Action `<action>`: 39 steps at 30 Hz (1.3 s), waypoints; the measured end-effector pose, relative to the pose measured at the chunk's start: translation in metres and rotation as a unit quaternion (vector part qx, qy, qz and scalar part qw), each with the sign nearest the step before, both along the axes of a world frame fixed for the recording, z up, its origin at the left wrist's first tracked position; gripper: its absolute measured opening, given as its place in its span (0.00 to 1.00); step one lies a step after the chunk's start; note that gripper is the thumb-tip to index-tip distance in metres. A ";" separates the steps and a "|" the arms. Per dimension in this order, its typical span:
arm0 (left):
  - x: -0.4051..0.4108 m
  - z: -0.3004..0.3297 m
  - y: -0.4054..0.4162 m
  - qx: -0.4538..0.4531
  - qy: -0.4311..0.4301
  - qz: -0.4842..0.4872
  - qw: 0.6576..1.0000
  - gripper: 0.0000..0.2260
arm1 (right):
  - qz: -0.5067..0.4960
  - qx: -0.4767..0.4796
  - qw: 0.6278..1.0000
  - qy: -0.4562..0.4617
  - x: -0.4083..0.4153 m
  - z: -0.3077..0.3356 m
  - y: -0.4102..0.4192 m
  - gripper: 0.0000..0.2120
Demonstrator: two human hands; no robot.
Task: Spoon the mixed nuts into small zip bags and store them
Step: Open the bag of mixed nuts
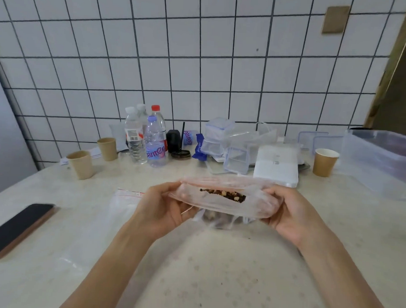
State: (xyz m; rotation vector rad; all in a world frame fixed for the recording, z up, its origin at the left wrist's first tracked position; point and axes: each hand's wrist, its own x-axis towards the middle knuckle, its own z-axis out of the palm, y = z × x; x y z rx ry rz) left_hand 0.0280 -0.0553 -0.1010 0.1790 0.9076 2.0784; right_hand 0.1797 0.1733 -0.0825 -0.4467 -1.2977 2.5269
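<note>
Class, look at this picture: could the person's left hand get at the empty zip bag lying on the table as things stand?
Probably yes, once freed. The left hand grips one end of the nut-filled bag, so it must let go first. The empty zip bag lies flat just beside it, with nothing between them.

Water bottle point(155, 145) label: partial "ante", rest unreadable.

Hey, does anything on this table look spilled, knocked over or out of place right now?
Nothing looks spilled. The zip bag of mixed nuts is gripped at its ends by the left hand and right hand, mouth open. One oddity: a water bottle lies on its side by the wall, beside the upright ones.
</note>
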 end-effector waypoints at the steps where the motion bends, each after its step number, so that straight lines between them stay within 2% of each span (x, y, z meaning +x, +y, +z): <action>1: 0.001 -0.001 0.001 -0.009 0.001 0.001 1.000 0.16 | 0.002 0.014 1.000 -0.008 0.002 0.000 -0.001 0.11; 4: 0.006 -0.002 0.006 -0.029 0.021 0.015 0.999 0.18 | 0.006 0.012 1.000 0.006 0.004 0.003 -0.004 0.13; 8: 0.009 -0.002 0.009 -0.019 0.047 0.061 0.997 0.14 | -0.023 0.007 1.000 0.019 0.003 0.004 -0.008 0.08; 12: 0.009 -0.002 0.006 -0.017 0.051 0.047 0.997 0.13 | -0.062 -0.022 0.997 0.029 0.000 -0.002 -0.009 0.08; 18: 0.009 -0.005 0.006 0.031 -0.021 0.038 0.999 0.12 | -0.050 -0.135 0.984 0.103 -0.003 -0.009 -0.012 0.14; 21: 0.011 -0.008 0.010 0.063 -0.058 0.038 0.996 0.09 | -0.070 -0.159 0.981 0.083 -0.006 -0.016 -0.016 0.11; 23: 0.012 -0.010 0.011 0.048 -0.069 0.033 0.996 0.10 | -0.080 -0.144 0.985 0.048 -0.007 -0.019 -0.019 0.10; 25: 0.011 -0.013 0.011 -0.002 -0.046 0.034 0.998 0.14 | -0.083 -0.098 0.992 0.014 -0.007 -0.021 -0.016 0.15; 28: 0.009 -0.016 0.009 -0.111 0.050 0.079 0.989 0.17 | -0.082 0.054 0.995 -0.027 -0.003 -0.017 -0.010 0.19; 31: 0.010 -0.015 0.003 -0.226 0.172 0.139 0.949 0.37 | -0.140 0.233 0.957 -0.106 0.001 -0.011 -0.008 0.38; 33: 0.014 -0.014 0.001 -0.329 0.305 0.188 0.874 0.46 | -0.168 0.340 0.913 -0.152 0.005 -0.008 -0.009 0.45; 34: 0.015 -0.015 0.000 -0.373 0.362 0.213 0.827 0.45 | -0.171 0.396 0.887 -0.165 0.006 -0.009 -0.009 0.43; 36: 0.015 -0.016 0.000 -0.446 0.431 0.243 0.746 0.38 | -0.188 0.489 0.833 -0.179 0.006 -0.015 -0.007 0.33; 37: 0.014 -0.017 -0.001 -0.466 0.441 0.243 0.727 0.35 | -0.196 0.515 0.814 -0.182 0.005 -0.018 -0.007 0.26; 39: 0.013 -0.016 -0.002 -0.486 0.445 0.228 0.716 0.29 | -0.207 0.541 0.796 -0.176 0.003 -0.021 -0.009 0.14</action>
